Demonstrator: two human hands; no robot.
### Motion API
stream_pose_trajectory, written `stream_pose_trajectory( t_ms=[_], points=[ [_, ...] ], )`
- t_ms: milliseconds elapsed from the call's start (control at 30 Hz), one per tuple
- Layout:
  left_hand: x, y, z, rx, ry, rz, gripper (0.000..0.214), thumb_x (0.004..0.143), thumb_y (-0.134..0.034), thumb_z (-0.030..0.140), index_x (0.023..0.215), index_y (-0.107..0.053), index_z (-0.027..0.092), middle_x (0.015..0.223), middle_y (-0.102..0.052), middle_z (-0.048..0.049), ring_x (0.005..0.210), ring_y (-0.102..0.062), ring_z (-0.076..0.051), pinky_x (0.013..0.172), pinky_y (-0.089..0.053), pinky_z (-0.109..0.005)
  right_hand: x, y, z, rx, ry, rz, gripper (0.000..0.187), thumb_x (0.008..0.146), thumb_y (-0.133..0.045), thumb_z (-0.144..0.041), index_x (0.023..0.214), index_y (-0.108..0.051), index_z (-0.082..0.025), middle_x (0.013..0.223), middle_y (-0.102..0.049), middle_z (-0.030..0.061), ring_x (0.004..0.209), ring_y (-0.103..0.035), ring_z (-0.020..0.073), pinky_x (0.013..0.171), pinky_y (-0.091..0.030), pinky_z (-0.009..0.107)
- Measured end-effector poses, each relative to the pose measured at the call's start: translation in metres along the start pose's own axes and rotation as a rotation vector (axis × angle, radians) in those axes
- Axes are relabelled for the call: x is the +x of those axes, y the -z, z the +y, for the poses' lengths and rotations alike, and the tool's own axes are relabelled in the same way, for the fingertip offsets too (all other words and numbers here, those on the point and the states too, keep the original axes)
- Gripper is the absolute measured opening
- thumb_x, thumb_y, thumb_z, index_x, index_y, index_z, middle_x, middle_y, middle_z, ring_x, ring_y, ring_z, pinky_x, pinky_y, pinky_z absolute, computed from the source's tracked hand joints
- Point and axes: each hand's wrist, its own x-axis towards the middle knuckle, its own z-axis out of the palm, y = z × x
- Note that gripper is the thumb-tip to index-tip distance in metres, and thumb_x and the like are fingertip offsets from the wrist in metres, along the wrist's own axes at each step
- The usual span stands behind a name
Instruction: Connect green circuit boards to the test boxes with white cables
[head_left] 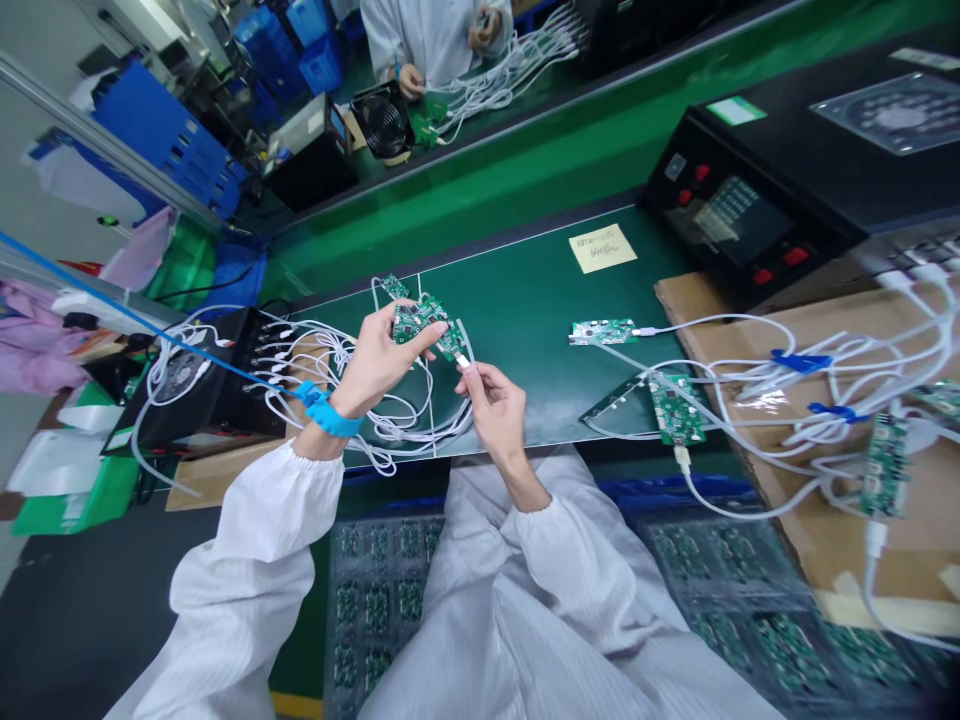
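Observation:
My left hand point(382, 355), with a blue wrist strap point(326, 408) above it, grips a green circuit board point(429, 318) over the green bench mat point(517, 290). Between the thumb and fingers of my right hand point(495, 405) is the white plug of a USB cable point(463, 360), at the board's near right edge. Whether the plug is fully seated I cannot tell. A smaller circuit board point(394, 287) lies just beyond my left hand. White cables point(405, 425) run from below my hands to a black box point(202, 380) at the left.
At the right, a black tester with a screen point(742, 220) stands behind cardboard point(787, 340) carrying tangled white cables. Cabled circuit boards point(679, 408) lie nearby, and a yellow note point(602, 247) lies behind. Trays of boards point(379, 590) sit below the bench edge. Across the divider, a co-worker's hands point(411, 82) handle cables.

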Motion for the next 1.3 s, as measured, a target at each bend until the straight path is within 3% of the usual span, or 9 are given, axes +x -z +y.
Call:
stream_pose_trajectory(
  t_ms=[100,233,333,500,633,767,967,1100,1300],
  points=[
    [0.001,0.006,0.000,0.019,-0.023,-0.009,0.033,0.080,-0.082,0.046,0.086,-0.066,0.018,0.070,-0.068,-0.0006,0.062,-0.065,-0.014,0.061,-0.050,-0.025,0.003,0.000,0.001,0.008,0.016,-0.078,0.035,0.094,-0.065,-0.052,0.099,-0.073,-0.018,0.080,-0.073,0.0036,0.077,-0.067,0.0163,0.078,-0.054,0.030],
    [0.000,0.012,0.001,0.011,-0.062,0.005,0.031,0.080,-0.081,0.045,0.084,-0.066,0.018,0.073,-0.068,-0.0011,0.063,-0.064,-0.013,0.061,-0.050,-0.025,0.012,0.002,0.000,0.005,0.029,-0.128,0.054,0.096,-0.059,-0.059,0.135,-0.060,-0.021,0.107,-0.074,0.0078,0.091,-0.072,0.0181,0.092,-0.055,0.036],
    [0.001,0.009,0.002,0.006,-0.060,0.038,0.032,0.081,-0.080,0.046,0.083,-0.066,0.018,0.069,-0.065,0.0004,0.058,-0.058,-0.011,0.055,-0.044,-0.024,0.022,0.003,-0.008,-0.028,0.034,-0.154,0.064,0.099,-0.048,-0.067,0.145,-0.053,-0.024,0.116,-0.072,0.0086,0.094,-0.071,0.0187,0.095,-0.055,0.038],
    [0.004,-0.001,0.002,0.013,-0.074,0.004,0.034,0.083,-0.077,0.049,0.080,-0.063,0.018,0.064,-0.060,0.0017,0.054,-0.052,-0.010,0.053,-0.040,-0.024,0.042,-0.001,-0.024,-0.093,0.032,-0.356,0.059,0.096,-0.046,-0.073,0.107,-0.074,-0.021,0.096,-0.073,0.0067,0.086,-0.069,0.0187,0.088,-0.055,0.036],
    [0.005,-0.005,-0.002,0.062,-0.087,-0.013,0.032,0.085,-0.074,0.048,0.093,-0.067,0.017,0.067,-0.062,0.0005,0.059,-0.055,-0.012,0.059,-0.045,-0.025,0.054,-0.003,-0.026,-0.048,0.071,-0.306,0.051,0.090,-0.064,-0.066,0.073,-0.069,-0.019,0.079,-0.066,0.0028,0.077,-0.064,0.0159,0.081,-0.055,0.033],
    [0.003,-0.008,-0.011,0.029,-0.037,-0.055,0.038,0.082,-0.077,0.048,0.101,-0.069,0.016,0.072,-0.065,-0.0004,0.058,-0.055,-0.011,0.059,-0.045,-0.026,0.059,-0.003,-0.025,0.180,-0.085,-0.328,0.041,0.079,-0.080,-0.058,0.091,-0.071,-0.020,0.082,-0.069,0.0012,0.073,-0.067,0.0157,0.078,-0.060,0.034],
    [0.004,-0.007,-0.014,-0.012,0.001,-0.162,0.039,0.080,-0.079,0.053,0.086,-0.071,0.015,0.066,-0.062,-0.0004,0.057,-0.053,-0.011,0.054,-0.042,-0.025,0.057,-0.003,-0.023,0.320,-0.190,-0.274,0.063,0.070,-0.090,-0.053,0.117,-0.062,-0.023,0.100,-0.077,0.0044,0.075,-0.073,0.0189,0.084,-0.064,0.041],
    [0.006,-0.002,-0.011,0.028,-0.009,-0.217,0.037,0.084,-0.074,0.053,0.083,-0.072,0.016,0.058,-0.056,0.0016,0.054,-0.048,-0.011,0.052,-0.038,-0.025,0.055,-0.003,-0.025,0.275,-0.171,-0.277,0.051,0.075,-0.085,-0.055,0.108,-0.065,-0.021,0.095,-0.078,0.0050,0.077,-0.074,0.0200,0.085,-0.064,0.041],
    [0.005,-0.006,-0.010,-0.030,0.014,-0.097,0.031,0.087,-0.073,0.046,0.092,-0.070,0.015,0.060,-0.054,0.0026,0.051,-0.042,-0.008,0.049,-0.034,-0.023,0.053,-0.001,-0.035,0.163,-0.120,-0.263,0.043,0.079,-0.081,-0.054,0.104,-0.074,-0.021,0.105,-0.076,0.0057,0.093,-0.072,0.0211,0.090,-0.061,0.040]
  ],
)
